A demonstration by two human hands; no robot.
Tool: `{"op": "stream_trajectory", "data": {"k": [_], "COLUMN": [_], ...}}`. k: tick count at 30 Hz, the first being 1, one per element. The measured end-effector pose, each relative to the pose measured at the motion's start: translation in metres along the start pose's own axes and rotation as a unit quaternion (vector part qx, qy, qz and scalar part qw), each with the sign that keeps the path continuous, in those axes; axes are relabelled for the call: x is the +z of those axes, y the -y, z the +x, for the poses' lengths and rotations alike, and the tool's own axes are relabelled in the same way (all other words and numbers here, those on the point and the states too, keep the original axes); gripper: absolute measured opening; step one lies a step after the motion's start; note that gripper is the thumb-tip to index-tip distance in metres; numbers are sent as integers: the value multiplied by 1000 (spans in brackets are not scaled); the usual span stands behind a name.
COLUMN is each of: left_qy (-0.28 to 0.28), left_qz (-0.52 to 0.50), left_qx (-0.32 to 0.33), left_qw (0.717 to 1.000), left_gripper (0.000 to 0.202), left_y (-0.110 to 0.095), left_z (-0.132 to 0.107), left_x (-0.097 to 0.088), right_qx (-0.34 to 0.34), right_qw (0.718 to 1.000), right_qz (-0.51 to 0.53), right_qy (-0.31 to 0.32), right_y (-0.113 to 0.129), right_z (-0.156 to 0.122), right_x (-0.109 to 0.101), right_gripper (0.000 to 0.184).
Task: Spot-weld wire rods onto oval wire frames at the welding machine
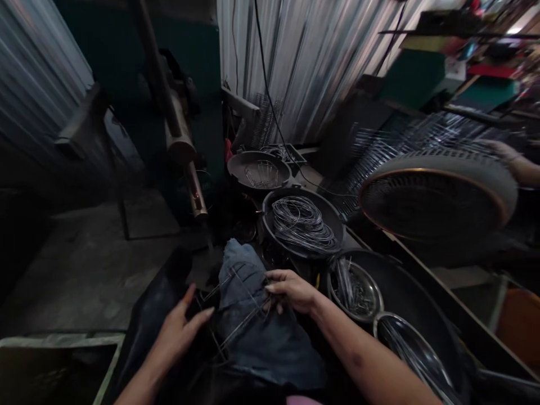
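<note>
1. The right hand (291, 289) is closed narrowly, its fingertips pinched on the right side of a wire frame (238, 304).
2. The left hand (181, 326) is spread fairly wide, thumb up, with its fingers reaching the frame's left edge. I cannot tell whether it grips the frame.
3. The frame lies near the middle of the scene, between both hands, on a blue denim cloth (261, 343) draped over the lap.
4. On the right, room is tight. A small bowl of short wires (354, 289) sits just beside the right wrist, with a dark pan of coiled wire (301, 225) just beyond it.
5. Farther right, a round grille (434, 199) juts over the bench edge, and another person's hand (502, 149) is at its far side.
6. Far and left of the frame, a brass-tipped rod (189, 180) slants down toward the cloth.
7. To the left lies bare concrete floor (84, 270), the widest open space.
8. The frame is made of thin, shiny, straight wires that cross at angles. It is blurred, so its joints are unclear.
</note>
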State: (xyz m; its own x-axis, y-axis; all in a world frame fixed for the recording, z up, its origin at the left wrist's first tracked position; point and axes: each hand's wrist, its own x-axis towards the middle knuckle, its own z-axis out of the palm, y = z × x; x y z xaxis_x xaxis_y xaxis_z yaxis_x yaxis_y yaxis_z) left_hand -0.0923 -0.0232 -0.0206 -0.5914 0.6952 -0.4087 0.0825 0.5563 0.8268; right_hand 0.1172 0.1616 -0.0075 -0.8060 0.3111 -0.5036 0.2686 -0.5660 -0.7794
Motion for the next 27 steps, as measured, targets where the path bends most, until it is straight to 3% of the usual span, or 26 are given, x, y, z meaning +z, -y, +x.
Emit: {"op": "stream_trajectory", "data": {"k": [2, 4, 6, 7, 8, 9, 11, 15, 18, 22, 25, 27], "left_qy": [64, 85, 83, 75, 64, 50, 22, 9, 17, 32, 67, 87], "left_qz": [-86, -187, -279, -316, -344, -368, -400, -437, -462, -471, -463, -468], "left_qx": [-46, -96, -144, -161, -174, -180, -173, -135, -138, -199, -235, -219], "left_qw": [993, 974, 946, 932, 920, 911, 900, 889, 876, 859, 852, 852], "left_gripper": [85, 81, 71, 65, 58, 50, 37, 31, 32, 21, 18, 20], "left_y": [15, 15, 4, -5, -14, -23, -38, -54, -50, -23, -2, 3], "left_z": [2, 2, 2, 2, 3, 4, 5, 10, 13, 11, 8, 6], "left_x": [14, 22, 22, 21, 19, 18, 15, 17, 21, 25, 24, 22], "right_qx": [9, -26, -39, -20, -7, 7, 15, -21, -90, -258, -306, -318], "right_qw": [995, 957, 844, 783, 751, 731, 722, 691, 658, 600, 630, 651], "right_qz": [-81, -185, -295, -340, -359, -371, -376, -402, -434, -443, -410, -387], "right_qy": [-51, -224, -447, -521, -554, -573, -581, -600, -609, -614, -584, -570], "right_y": [10, 29, 51, 61, 69, 75, 81, 78, 78, 81, 81, 79], "right_z": [3, 13, 31, 41, 52, 63, 82, 104, 104, 78, 41, 14], "right_x": [-30, -62, -95, -110, -123, -132, -142, -126, -109, -107, -116, -120], "right_gripper": [40, 35, 30, 29, 28, 26, 21, 28, 37, 39, 37, 37]}}
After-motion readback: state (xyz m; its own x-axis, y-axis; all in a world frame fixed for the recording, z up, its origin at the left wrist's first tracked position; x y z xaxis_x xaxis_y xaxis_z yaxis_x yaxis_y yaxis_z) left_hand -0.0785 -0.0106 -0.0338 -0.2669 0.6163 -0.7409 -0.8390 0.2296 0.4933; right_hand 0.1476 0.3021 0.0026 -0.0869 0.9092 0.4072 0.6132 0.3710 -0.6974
